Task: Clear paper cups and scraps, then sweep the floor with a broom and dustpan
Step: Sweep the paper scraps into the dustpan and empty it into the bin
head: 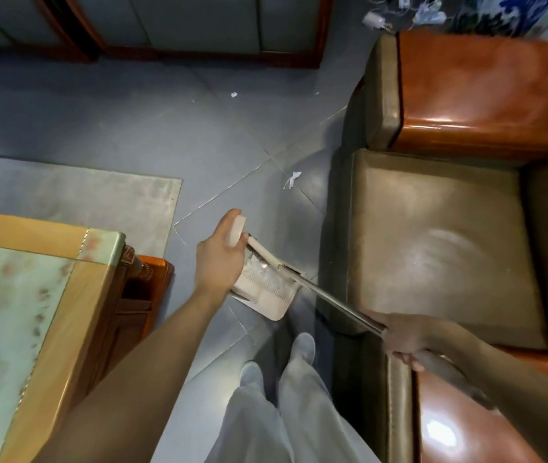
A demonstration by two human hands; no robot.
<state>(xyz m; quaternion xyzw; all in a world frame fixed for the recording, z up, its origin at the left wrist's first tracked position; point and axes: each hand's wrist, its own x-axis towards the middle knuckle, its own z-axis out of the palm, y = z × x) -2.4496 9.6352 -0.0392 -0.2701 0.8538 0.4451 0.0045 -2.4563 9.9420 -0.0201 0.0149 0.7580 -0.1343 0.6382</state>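
While the right hand [403,342] has its fingers clamped on the broom [329,299] and the left hand [220,255] grips the dustpan [265,292] handle, the pan sits low between table [105,248] and armchair [433,245], full of scraps [259,272] (loose, light). A tilt could spill them. Beyond, a scrap [292,179] lies by the armchair, which crowds the broom's swing; another [233,94] lies farther off.
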